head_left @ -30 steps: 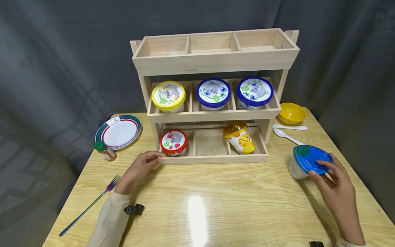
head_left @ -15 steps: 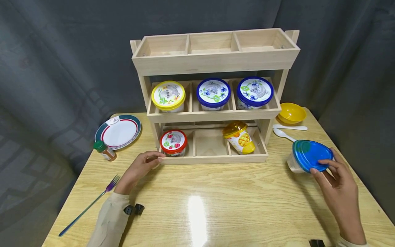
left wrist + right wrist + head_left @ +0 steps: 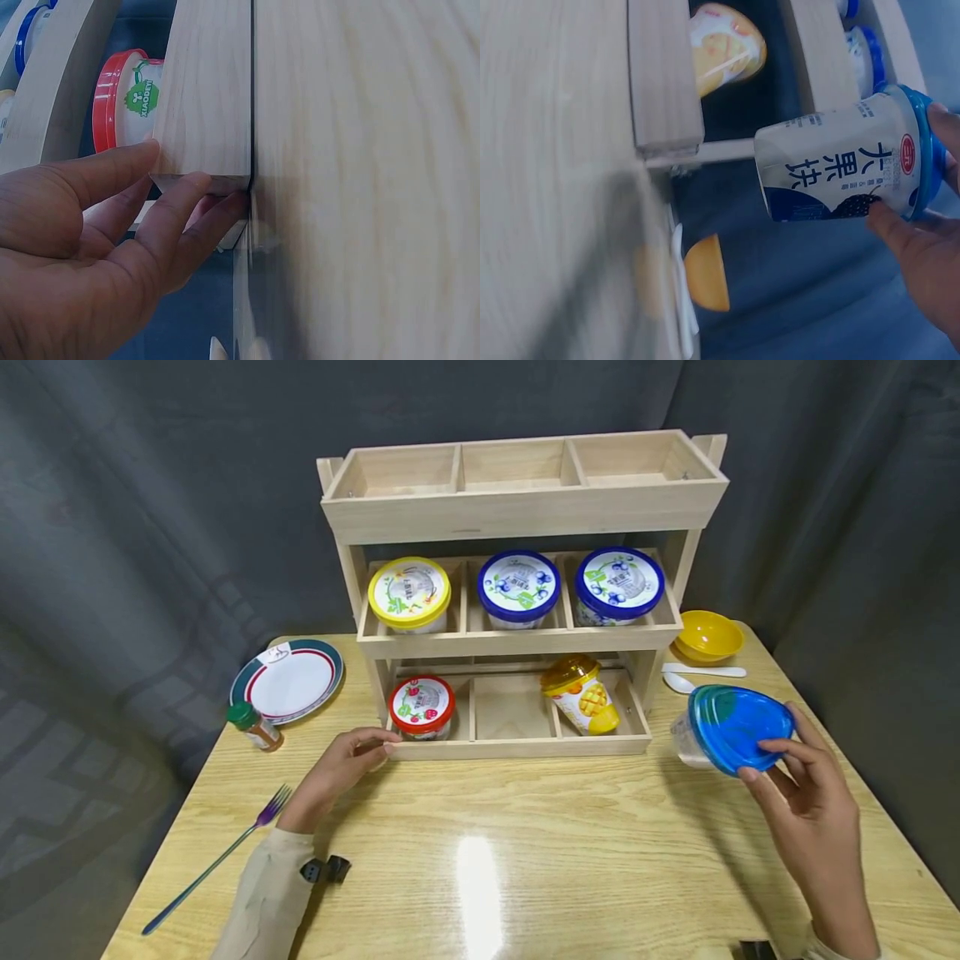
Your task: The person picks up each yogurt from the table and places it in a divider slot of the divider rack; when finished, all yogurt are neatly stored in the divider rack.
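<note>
My right hand (image 3: 813,814) grips a yogurt cup with a blue lid (image 3: 738,727) by its lid end, tilted and raised above the table's right side. In the right wrist view the cup's white and dark blue side (image 3: 832,161) shows a dark berry picture. With its fingertips my left hand (image 3: 341,777) holds the front left corner of a three-tier wooden rack (image 3: 517,747). Close to those fingers, a red-lidded cup (image 3: 422,706) stands in the bottom tier's left compartment. A yellow mango cup (image 3: 585,697) leans in the right compartment of that tier.
One yellow-lidded cup (image 3: 409,593) and two blue-lidded cups (image 3: 519,583) fill the middle tier. On the left lie a plate (image 3: 288,681), a green-capped bottle (image 3: 255,725) and a fork (image 3: 217,860). At right are a yellow bowl (image 3: 708,635), white knife (image 3: 705,671) and spoon (image 3: 678,683).
The right hand has lifted the yogurt cup and carried it left toward the rack, tilting it more. The cup now covers most of the spoon's handle. My left hand has stayed at the rack's corner.
</note>
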`<state>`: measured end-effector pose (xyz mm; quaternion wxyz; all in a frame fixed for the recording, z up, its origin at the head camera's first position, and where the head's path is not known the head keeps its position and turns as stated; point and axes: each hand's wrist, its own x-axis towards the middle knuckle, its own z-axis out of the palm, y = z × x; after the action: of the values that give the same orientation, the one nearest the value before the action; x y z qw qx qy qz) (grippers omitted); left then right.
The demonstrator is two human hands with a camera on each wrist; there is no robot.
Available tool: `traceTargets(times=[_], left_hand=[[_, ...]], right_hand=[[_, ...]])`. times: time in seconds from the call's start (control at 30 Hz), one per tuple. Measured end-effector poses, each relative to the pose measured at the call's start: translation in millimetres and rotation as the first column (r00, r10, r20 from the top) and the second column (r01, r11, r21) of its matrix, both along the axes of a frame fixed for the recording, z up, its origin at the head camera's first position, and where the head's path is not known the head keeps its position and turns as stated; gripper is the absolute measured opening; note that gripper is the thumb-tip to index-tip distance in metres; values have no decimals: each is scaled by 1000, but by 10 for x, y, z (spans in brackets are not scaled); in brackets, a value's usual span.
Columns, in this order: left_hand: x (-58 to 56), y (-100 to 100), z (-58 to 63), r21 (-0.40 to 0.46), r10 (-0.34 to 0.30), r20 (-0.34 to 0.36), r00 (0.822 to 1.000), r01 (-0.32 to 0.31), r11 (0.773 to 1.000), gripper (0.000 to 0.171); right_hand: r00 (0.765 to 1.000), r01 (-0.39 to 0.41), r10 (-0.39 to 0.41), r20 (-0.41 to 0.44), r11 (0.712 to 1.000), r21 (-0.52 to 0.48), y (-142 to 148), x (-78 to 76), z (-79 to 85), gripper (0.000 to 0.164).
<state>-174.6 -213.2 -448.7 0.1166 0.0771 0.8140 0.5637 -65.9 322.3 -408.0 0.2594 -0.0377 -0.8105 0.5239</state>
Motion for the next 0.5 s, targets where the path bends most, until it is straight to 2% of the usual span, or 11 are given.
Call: traceTargets(times=[0.17,0.5], left_hand=[[-3,-1,9,6,-2,-1,1000,2,1000,28],[0,-1,0,27,-5,5,1000,5,1000,29]], right_hand=[[996,-81,80,-47,997,-19,-117,36,99,47],[973,-215,221,-68,973,85,-343,68,154,50]])
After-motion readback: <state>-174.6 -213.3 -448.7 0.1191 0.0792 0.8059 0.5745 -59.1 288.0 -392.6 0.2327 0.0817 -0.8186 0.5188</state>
